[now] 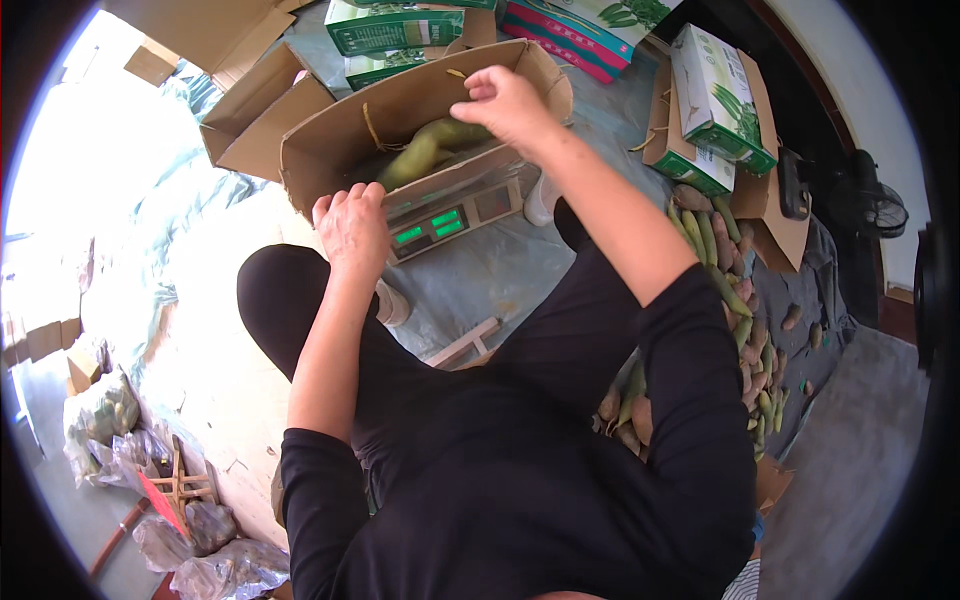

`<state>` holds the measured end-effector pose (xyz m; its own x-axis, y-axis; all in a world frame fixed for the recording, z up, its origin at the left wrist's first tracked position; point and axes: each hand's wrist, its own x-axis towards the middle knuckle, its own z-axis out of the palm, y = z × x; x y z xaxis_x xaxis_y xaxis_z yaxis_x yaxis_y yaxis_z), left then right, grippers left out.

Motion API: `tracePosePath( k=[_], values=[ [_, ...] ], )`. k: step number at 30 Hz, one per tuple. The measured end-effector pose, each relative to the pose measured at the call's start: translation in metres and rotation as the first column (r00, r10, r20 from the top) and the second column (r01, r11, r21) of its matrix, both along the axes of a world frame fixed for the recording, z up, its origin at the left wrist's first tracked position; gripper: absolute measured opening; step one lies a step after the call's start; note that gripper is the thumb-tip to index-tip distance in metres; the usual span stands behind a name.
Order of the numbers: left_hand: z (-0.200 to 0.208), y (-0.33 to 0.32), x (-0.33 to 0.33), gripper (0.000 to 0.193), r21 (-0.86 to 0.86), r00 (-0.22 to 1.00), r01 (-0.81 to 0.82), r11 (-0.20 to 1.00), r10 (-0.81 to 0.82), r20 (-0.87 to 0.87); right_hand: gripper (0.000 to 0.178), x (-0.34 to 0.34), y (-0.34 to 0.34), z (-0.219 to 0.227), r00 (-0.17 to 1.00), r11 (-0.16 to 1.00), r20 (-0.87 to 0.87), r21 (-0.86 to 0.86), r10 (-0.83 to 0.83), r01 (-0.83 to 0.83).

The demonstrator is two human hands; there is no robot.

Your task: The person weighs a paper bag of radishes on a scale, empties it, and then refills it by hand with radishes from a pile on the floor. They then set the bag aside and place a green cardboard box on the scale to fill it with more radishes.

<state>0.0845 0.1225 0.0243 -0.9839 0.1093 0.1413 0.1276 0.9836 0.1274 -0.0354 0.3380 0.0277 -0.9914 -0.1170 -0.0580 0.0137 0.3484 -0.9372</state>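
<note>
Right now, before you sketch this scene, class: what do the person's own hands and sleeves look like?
Both the left hand and the right hand are bare, with no gloves and no watch or bracelet visible. The left sleeve and right sleeve are plain black, end near the elbows, and match the black top. No markings show on them.

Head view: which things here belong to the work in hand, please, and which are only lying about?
Work in hand, apparently:
open cardboard box, left hand at its rim
green produce inside
scale with lit display
probably the produce pile

Apparently lying about:
black fan
wooden frame, lower left
plastic bags nearby
</note>
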Motion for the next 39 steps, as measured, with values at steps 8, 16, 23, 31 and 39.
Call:
tracePosePath(
  k=[8,16,23,31,39],
  values=[
    [-0.003,-0.002,0.001,0.015,-0.049,1.0,-0.001,0.999,0.001,-0.003,0.035,0.043,0.152,0.052,0.989,0.988,0.0,0.033,-0.15,0.15],
    [-0.002,-0.003,0.006,0.017,-0.136,0.999,-0.035,0.99,0.037,0.011,0.028,0.161,0.278,-0.043,0.737,0.801,0.336,0.102,-0.586,0.59],
    [0.001,0.002,0.006,0.02,-0.168,0.999,-0.027,0.985,0.032,0.032,0.012,0.336,0.331,-0.228,0.825,0.763,0.222,0.556,-0.519,0.33],
    [-0.002,0.0,0.006,0.021,-0.198,0.998,-0.013,0.98,0.024,0.054,0.019,0.402,0.3,-0.243,0.27,0.672,0.653,0.504,-0.707,0.543],
    [-0.005,0.006,0.002,0.017,-0.201,0.997,-0.028,0.979,0.042,0.062,0.044,0.387,0.373,-0.25,0.138,0.455,0.534,0.524,-0.834,0.72]
  ],
)
